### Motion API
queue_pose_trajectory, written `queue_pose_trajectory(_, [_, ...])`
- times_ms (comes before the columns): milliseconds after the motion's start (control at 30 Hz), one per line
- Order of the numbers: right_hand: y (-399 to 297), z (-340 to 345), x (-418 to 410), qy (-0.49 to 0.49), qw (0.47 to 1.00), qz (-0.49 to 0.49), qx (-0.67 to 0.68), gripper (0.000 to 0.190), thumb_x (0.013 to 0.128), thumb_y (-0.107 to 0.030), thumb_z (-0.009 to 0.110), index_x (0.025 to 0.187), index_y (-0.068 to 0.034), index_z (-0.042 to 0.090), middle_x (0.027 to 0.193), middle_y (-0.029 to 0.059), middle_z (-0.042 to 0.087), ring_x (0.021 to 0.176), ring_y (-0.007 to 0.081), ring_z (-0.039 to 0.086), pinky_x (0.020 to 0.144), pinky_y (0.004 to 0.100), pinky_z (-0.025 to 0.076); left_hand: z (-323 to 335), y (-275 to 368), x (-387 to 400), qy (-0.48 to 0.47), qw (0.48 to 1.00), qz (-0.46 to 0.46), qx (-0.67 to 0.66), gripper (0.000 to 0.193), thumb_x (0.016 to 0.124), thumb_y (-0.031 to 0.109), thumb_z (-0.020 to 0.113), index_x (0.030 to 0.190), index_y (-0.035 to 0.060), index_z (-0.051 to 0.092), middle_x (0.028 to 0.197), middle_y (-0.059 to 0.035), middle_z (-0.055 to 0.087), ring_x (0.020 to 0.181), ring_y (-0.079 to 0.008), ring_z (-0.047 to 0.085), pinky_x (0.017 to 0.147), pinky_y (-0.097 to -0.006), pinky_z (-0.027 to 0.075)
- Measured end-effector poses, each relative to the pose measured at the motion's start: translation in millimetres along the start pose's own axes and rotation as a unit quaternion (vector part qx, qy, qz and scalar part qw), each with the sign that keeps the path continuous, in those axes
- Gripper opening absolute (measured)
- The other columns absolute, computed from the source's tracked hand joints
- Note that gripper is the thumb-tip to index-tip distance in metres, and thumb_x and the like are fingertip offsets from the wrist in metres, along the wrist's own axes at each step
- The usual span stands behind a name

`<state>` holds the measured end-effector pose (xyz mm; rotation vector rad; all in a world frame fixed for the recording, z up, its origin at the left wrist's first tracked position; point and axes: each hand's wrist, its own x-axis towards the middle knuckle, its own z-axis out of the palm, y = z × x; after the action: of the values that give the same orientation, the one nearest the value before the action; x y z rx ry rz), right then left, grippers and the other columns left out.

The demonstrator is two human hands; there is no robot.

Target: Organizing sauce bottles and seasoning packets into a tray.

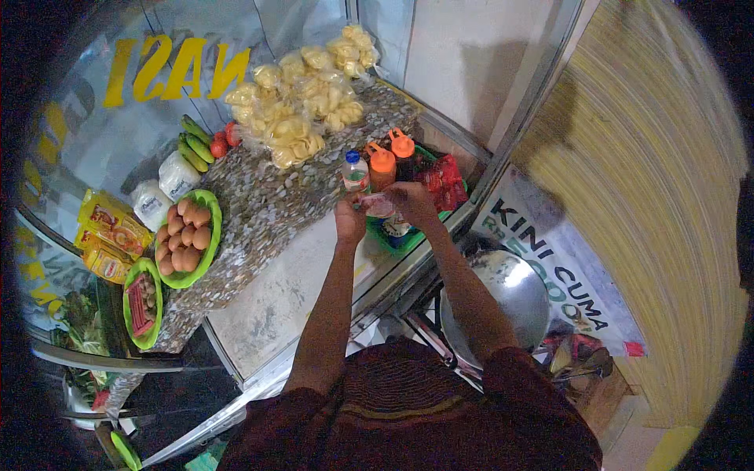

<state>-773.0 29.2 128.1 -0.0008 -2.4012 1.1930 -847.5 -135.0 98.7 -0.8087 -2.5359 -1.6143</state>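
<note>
Both hands are raised over a green plastic basket [406,246], holding a small pinkish, see-through packet [379,205] between them. My left hand [350,221] pinches its left side, while my right hand [416,205] has the right side. Its contents are too blurred to tell. Just beyond the hands stand a clear bottle with a blue cap [356,175] and two squeeze bottles with orange tops, one orange [382,165] and one dark [403,154]. Red plastic packaging [443,181] lies right of my right hand. A blue-and-white container [395,228] shows below the packet, partly hidden.
A pebble-patterned counter [253,194] bears bagged yellow crackers [294,106], cucumbers [194,147], tomatoes [221,144], a green plate [217,235] of eggs [185,235] and yellow pouches [109,229]. A large metal wok [500,300] sits below my right forearm, beside a printed banner [542,235].
</note>
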Motion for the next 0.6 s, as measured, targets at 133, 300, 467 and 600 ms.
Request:
queue_pose_trajectory(133, [2.6,9.2,-13.3,0.090,0.995,-0.022,-0.030,0.013,0.082,-0.008,0.068,0.091,0.001,0.067,0.076,0.0128,0.067,0.071,0.0195,0.067,0.065,0.0323,0.051,-1.6,13.7,-1.5,0.147,0.987,0.069,-0.024,0.029,0.077,0.011,0.077,0.099,0.0010,0.062,0.083,-0.0113,0.065,0.081,-0.0228,0.063,0.076,-0.0348,0.050])
queue_pose_trajectory(300, [-1.6,29.5,-24.0,0.117,0.992,0.044,0.008,0.016,0.083,-0.009,0.068,0.095,0.001,0.066,0.078,0.0115,0.068,0.072,0.0212,0.068,0.065,0.0313,0.052,-14.7,26.9,-6.8,-0.020,0.925,-0.202,-0.321,0.037,0.081,0.026,0.077,0.096,-0.0033,0.061,0.081,-0.0098,0.064,0.075,-0.0186,0.063,0.066,-0.0334,0.054])
queue_pose_trajectory(467, [-9.9,48.2,-38.0,0.162,0.982,0.090,0.045,0.019,0.081,-0.010,0.071,0.098,-0.001,0.065,0.077,0.0074,0.069,0.072,0.0213,0.069,0.065,0.0320,0.053,-7.7,49.3,-6.1,-0.073,0.893,-0.223,-0.385,0.033,0.084,0.025,0.073,0.094,-0.0056,0.065,0.081,-0.0100,0.067,0.068,-0.0164,0.063,0.065,-0.0313,0.054])
queue_pose_trajectory(600, [-57.6,60.3,-31.3,0.119,0.986,0.093,-0.065,0.018,0.081,-0.007,0.070,0.097,-0.001,0.064,0.082,0.0092,0.070,0.078,0.0207,0.069,0.068,0.0325,0.055,-23.3,23.4,-5.7,-0.088,0.922,-0.161,-0.340,0.029,0.084,0.021,0.072,0.089,-0.0073,0.068,0.079,-0.0116,0.068,0.067,-0.0159,0.063,0.060,-0.0297,0.050])
